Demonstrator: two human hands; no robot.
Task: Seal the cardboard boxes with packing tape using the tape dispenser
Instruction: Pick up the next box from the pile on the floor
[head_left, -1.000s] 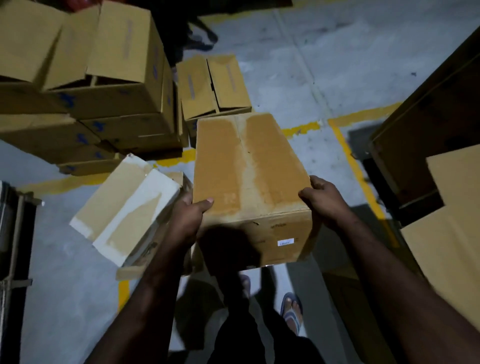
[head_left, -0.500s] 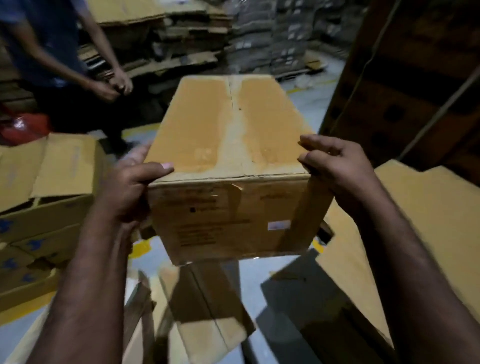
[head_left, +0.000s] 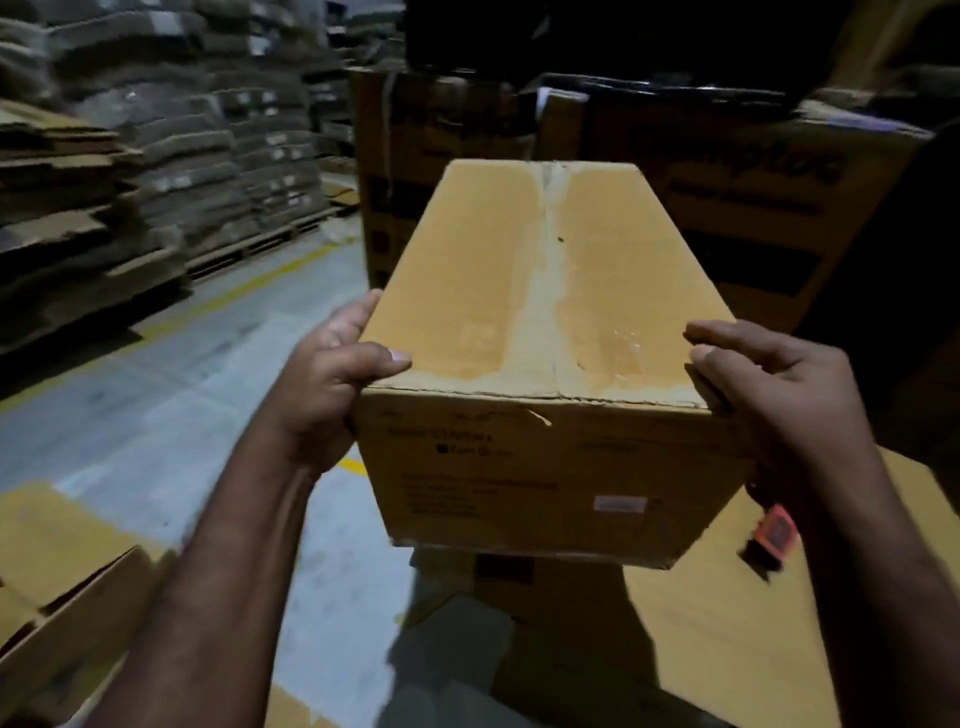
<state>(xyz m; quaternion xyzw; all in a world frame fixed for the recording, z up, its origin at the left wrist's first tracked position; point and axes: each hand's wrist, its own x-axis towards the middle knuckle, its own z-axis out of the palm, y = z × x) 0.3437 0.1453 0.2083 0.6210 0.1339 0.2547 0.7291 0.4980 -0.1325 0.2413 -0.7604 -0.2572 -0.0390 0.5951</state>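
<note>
Cardboard box, brown, flaps closed, taped seam

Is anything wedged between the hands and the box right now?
Nothing visible. The left hand and right hand hold the box directly at its near top corners, bare skin on cardboard.

Grey floor beneath cardboard stacks
</note>
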